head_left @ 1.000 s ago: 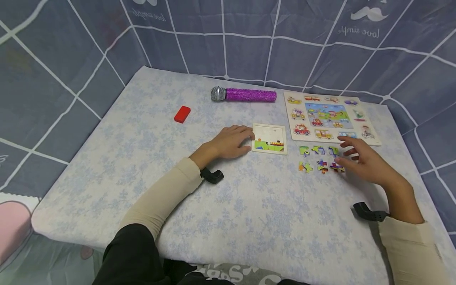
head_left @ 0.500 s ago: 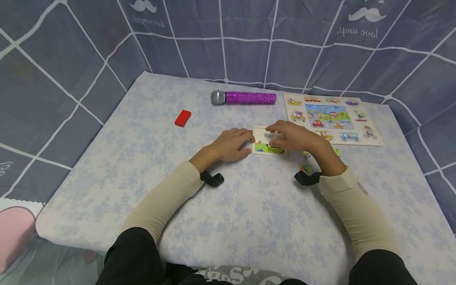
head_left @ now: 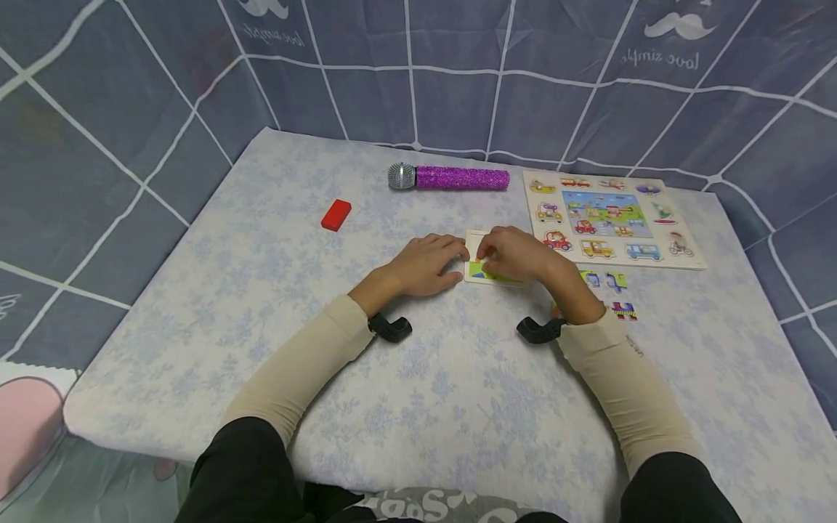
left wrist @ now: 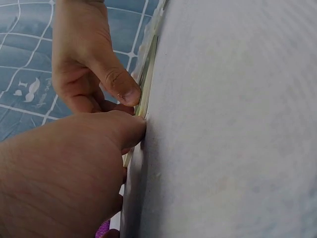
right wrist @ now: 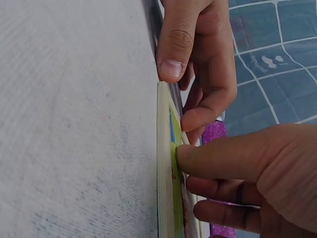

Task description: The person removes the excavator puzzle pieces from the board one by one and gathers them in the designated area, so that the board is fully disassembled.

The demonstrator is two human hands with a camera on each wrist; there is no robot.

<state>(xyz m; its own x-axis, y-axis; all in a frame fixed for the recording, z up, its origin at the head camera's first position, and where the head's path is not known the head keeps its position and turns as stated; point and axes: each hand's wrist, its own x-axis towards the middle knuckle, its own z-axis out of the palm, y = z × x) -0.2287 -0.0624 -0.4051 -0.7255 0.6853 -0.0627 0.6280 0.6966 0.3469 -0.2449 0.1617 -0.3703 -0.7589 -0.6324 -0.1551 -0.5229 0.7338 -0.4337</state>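
Observation:
A small wooden tray puzzle [head_left: 474, 238] lies on the table, bare in its upper part, with a green strip of puzzle pieces [head_left: 477, 269] along its near side. My left hand [head_left: 421, 266] rests at its left edge, thumb by the near corner and relaxed fingers touching the side. Over the tray bends my right hand [head_left: 516, 254], thumb and curled fingers pinching at a puzzle piece there. In the right wrist view its thumb presses on the green surface [right wrist: 174, 158]; the fingertips are hidden. Several loose puzzle pieces [head_left: 616, 282] lie to the right, some covered by the right wrist.
A larger wooden vehicle puzzle board [head_left: 604, 254] lies at the back right. The purple glitter microphone [head_left: 461, 178] is behind the tray, and a red block [head_left: 336, 215] sits to the left. A grey checked curtain [head_left: 451, 109] borders the table's [head_left: 405, 407] far side.
My right hand has come left from the loose pieces to the small tray, and its fingers have bent down onto the green strip. The left hand has stayed at the tray's left edge.

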